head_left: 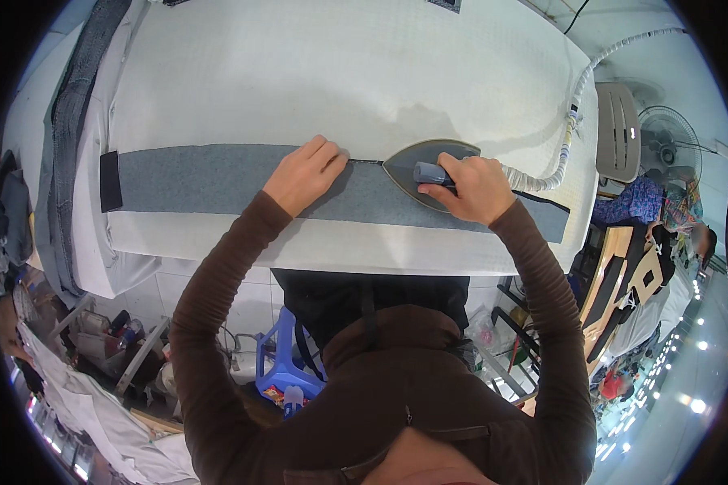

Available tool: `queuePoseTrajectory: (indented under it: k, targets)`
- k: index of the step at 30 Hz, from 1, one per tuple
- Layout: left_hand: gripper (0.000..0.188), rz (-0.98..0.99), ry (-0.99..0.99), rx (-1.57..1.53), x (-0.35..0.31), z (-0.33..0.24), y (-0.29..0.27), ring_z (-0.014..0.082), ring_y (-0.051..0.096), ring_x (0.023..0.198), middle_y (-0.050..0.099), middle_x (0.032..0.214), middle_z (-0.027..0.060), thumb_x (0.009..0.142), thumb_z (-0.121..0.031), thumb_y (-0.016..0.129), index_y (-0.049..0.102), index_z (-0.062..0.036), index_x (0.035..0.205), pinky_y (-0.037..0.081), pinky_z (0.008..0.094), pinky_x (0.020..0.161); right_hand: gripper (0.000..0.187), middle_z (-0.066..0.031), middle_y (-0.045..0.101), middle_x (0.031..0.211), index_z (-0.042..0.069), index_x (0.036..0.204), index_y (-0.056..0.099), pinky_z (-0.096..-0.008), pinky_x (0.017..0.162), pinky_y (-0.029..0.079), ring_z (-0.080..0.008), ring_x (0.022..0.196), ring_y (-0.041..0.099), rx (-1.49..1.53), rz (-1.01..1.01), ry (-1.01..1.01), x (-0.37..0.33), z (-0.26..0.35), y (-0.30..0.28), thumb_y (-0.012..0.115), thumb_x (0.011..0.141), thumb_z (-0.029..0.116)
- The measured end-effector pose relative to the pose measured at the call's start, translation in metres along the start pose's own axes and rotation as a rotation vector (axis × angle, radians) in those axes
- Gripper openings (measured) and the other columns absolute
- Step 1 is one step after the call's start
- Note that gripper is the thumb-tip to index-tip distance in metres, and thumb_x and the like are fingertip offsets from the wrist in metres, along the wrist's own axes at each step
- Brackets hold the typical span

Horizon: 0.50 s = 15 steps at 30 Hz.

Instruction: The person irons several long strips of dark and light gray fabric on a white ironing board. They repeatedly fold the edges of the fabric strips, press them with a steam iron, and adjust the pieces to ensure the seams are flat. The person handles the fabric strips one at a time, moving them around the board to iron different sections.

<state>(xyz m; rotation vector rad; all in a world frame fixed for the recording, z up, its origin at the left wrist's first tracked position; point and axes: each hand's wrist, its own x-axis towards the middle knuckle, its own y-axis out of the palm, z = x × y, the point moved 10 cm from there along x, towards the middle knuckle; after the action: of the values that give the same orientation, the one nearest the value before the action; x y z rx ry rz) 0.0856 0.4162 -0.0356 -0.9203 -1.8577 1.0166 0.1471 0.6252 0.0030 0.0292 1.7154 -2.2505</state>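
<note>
A long grey-blue fabric strip [210,179] lies flat across the white padded ironing table [259,73], a black piece at its left end. My right hand [479,190] is wrapped round the handle of a clothes iron [408,166]. The iron's sole rests on the strip right of the middle, its tip pointing left. My left hand [306,174] is closed, fingertips together at the strip's far edge just left of the iron tip. Between hand and iron, that edge shows a narrow dark fold. Part of the strip is hidden under the iron and both hands.
A white-wrapped hose [570,145] runs from the iron toward the upper right. Dark denim [77,97] hangs over the table's left side. Beyond the right edge stand a beige chair back [619,133] and a fan [667,149]. A blue plastic stool [279,356] stands below the near edge.
</note>
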Motion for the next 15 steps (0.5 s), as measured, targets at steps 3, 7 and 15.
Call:
queuePoseTrajectory:
  k: [3, 7, 15]
  targets:
    - [0.033, -0.031, 0.017, 0.044, -0.008, 0.005, -0.001, 0.026, 0.065, 0.107, 0.063, 0.112, 0.0093, 0.081, 0.003, 0.072, 0.069, 0.0, 0.114, 0.063, 0.0346, 0.087, 0.055, -0.0125, 0.061, 0.058, 0.008, 0.09, 0.061, -0.048, 0.051, 0.048, -0.0384, 0.056, 0.065, 0.001, 0.028, 0.011, 0.002, 0.0, 0.0, 0.075, 0.095, 0.061]
    - [0.032, -0.108, 0.06, 0.033, -0.004, -0.005, -0.012, 0.0248, 0.065, 0.104, 0.061, 0.109, 0.0083, 0.081, 0.003, 0.072, 0.07, -0.0006, 0.113, 0.062, 0.0343, 0.085, 0.053, -0.0122, 0.062, 0.061, 0.008, 0.091, 0.061, -0.0482, 0.053, 0.048, -0.0387, 0.059, 0.066, 0.033, 0.023, 0.024, -0.007, -0.009, -0.004, 0.076, 0.095, 0.059]
    - [0.05, -0.003, 0.072, 0.004, -0.023, 0.0, 0.005, 0.0252, 0.065, 0.106, 0.062, 0.111, 0.0088, 0.083, 0.0, 0.072, 0.072, -0.0034, 0.132, 0.061, 0.0349, 0.086, 0.043, -0.0147, 0.061, 0.063, 0.008, 0.096, 0.062, -0.0488, 0.057, 0.048, -0.0405, 0.061, 0.065, 0.068, 0.092, 0.116, -0.021, -0.047, -0.004, 0.076, 0.098, 0.049]
